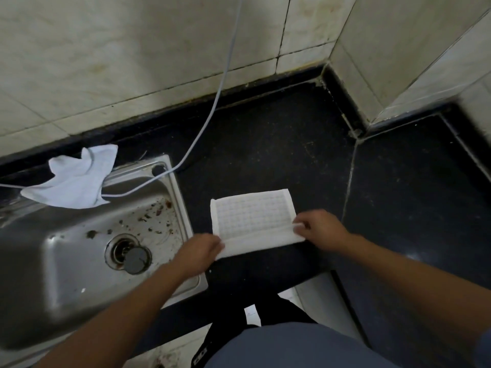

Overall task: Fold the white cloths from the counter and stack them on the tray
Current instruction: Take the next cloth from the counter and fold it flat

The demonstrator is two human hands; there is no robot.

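— Folding looks well under way on the white waffle-weave cloth (252,217): it lies flat on the black counter (279,144) just right of the sink, in the lower middle of the frame, with its near edge turned up into a plain band over the gridded face. How are the hands placed?

— Left hand (200,252) is at the near left corner, fingers curled over the cloth's edge; whether it pinches the fabric or only presses it down, I cannot tell. Right hand (320,229) is at the near right corner, fingertips closed on the turned-up hem.

— And how much of the job would you say is done?

— Little, as far as the view shows. This cloth seems to be partway through its folds. A second white cloth (74,179) lies crumpled and unfolded at the upper left, draped over the back rim of the steel sink (180,208) and touching the counter behind it. No tray is in view, so nothing shows as stacked.

— How does the cloth look?

— Clean, thin, squarish, with a grid texture and smooth borders. It lies neat, edges fairly straight.

— Anything else around?

— A pale cable (212,107) hangs down the tiled wall (132,49), and crosses the sink's corner and the crumpled cloth. The sink basin holds brown specks near its drain (127,253).
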